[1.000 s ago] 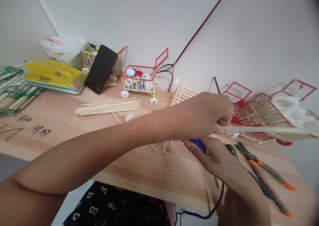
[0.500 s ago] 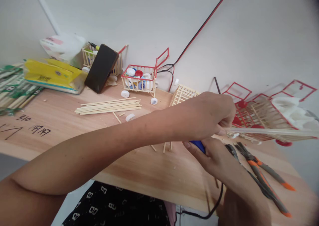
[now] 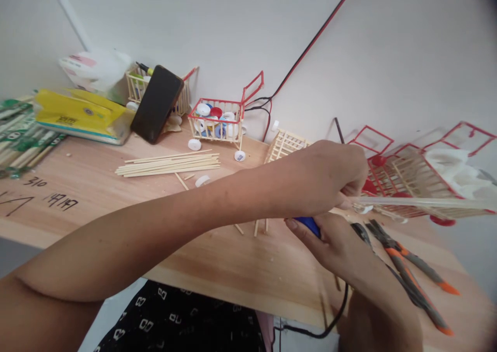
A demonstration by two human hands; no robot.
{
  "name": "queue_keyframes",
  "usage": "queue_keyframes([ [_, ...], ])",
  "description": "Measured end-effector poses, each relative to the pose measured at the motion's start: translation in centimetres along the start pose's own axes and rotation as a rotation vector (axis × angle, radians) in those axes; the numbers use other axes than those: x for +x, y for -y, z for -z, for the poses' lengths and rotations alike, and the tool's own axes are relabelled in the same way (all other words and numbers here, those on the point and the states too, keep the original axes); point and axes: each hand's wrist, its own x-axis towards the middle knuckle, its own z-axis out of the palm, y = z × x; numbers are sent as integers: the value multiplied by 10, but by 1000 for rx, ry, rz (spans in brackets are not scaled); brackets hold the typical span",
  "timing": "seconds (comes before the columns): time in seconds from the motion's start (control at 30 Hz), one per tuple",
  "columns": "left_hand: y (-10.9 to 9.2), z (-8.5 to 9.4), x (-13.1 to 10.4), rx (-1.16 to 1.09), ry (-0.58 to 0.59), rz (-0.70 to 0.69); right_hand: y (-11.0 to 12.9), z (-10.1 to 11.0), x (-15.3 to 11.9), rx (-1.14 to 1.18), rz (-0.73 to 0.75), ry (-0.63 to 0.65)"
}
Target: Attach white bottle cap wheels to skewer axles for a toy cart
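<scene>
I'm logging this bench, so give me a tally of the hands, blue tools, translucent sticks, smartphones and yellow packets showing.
Hands: 2 (left hand, right hand)
Blue tool: 1, mostly hidden
Translucent stick: 1
Smartphone: 1
Yellow packet: 1
Total: 6

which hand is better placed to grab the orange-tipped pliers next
Probably the right hand: it looks nearer the pliers, though gripping a blue tool; the left hand reaches across, holding a translucent rod.
</scene>
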Motion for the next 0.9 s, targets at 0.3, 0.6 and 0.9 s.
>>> queue_keyframes([
  [0.3,1,0,-1,-18,-3,-17,1,0,1,-6,3,1],
  [0.6,1,1,0,-9,5,-24,1,3,0,-43,38,-5],
  [0.9,4,0,1,-35,6,-60,-1,2,1,-10,20,-8],
])
